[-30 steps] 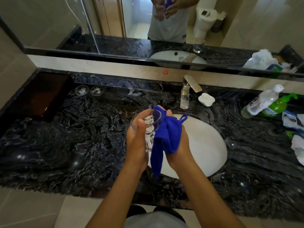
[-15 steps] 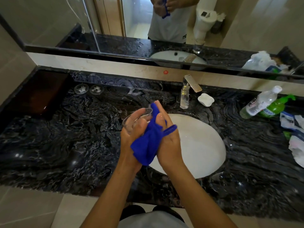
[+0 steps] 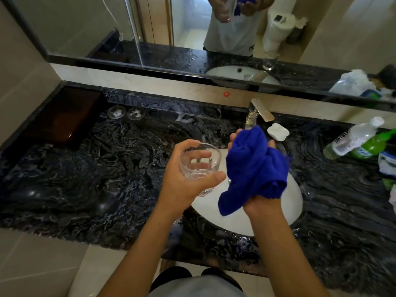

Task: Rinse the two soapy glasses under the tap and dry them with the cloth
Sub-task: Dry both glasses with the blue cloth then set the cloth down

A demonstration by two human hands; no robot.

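My left hand (image 3: 182, 189) grips a clear glass (image 3: 199, 166) over the left rim of the white basin (image 3: 293, 200), tilted so its mouth faces me. The inside of the glass is bare. My right hand (image 3: 263, 207) holds a bunched blue cloth (image 3: 255, 168) just right of the glass, apart from it, with one end hanging down over the basin. The metal tap (image 3: 259, 111) stands behind the cloth; I see no water running. A second glass (image 3: 270, 60) shows only as a reflection in the mirror.
The dark marble counter (image 3: 107, 179) is wet. A white soap dish (image 3: 278, 131) sits right of the tap. A clear bottle (image 3: 351, 138), a green bottle (image 3: 372, 146) and packets crowd the right end. Two small round glass pieces (image 3: 126, 112) lie at the back left.
The cloth was pressed against the glass between both hands. Now the hands have parted: the cloth has come away to the right and the glass has tipped its mouth toward me.
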